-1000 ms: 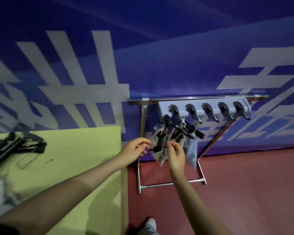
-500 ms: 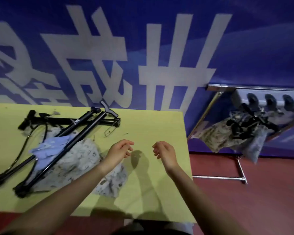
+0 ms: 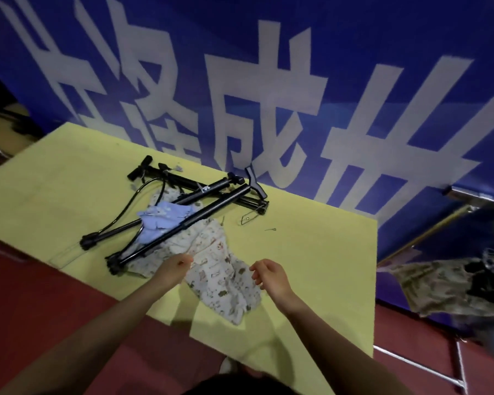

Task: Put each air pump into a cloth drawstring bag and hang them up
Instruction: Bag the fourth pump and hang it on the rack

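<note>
Three black air pumps (image 3: 196,216) lie crossed on the yellow table (image 3: 320,252), partly on top of a light blue cloth bag (image 3: 161,225) and a white patterned drawstring bag (image 3: 220,283). My left hand (image 3: 173,269) is at the patterned bag's left edge, fingers curled against the cloth; whether it pinches the cloth is unclear. My right hand (image 3: 270,277) hovers over the bag's right edge with its fingers relaxed and empty. At the far right, bagged pumps (image 3: 445,283) hang from a metal rack (image 3: 474,196).
A blue wall banner with large white characters (image 3: 268,115) stands right behind the table. Small wire clips (image 3: 250,219) lie near the pump handles. The floor is red (image 3: 40,303). The rack's metal feet (image 3: 459,366) rest on the floor at lower right.
I have turned from the rack to the table. Both hands let go of the hung bag and came across; the left hand now reaches the patterned bag.
</note>
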A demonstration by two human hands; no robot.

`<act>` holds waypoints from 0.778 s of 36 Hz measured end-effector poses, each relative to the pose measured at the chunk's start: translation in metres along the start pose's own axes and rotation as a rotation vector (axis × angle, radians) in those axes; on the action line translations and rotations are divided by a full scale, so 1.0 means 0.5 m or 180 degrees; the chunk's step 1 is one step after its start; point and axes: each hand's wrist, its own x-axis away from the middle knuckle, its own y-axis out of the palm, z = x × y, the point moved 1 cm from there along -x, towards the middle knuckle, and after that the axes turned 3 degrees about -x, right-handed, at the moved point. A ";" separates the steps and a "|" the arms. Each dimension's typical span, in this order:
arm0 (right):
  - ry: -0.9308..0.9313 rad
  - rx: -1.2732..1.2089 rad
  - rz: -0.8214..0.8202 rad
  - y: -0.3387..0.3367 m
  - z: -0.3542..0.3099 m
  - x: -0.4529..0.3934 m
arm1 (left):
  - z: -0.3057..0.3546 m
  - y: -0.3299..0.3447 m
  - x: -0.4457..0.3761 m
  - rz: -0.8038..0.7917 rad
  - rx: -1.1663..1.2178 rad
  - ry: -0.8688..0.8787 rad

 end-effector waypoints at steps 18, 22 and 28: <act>0.0288 0.0349 0.0017 0.038 -0.040 -0.050 | -0.051 -0.194 -0.128 0.0210 -0.0886 0.0460; 0.0405 0.0263 0.0040 0.114 -0.079 -0.075 | -0.044 -0.212 -0.191 0.0091 -0.1266 0.0323; 0.0623 0.0505 -0.0190 0.279 -0.096 -0.125 | -0.084 -0.225 -0.246 -0.0758 -0.1489 0.0476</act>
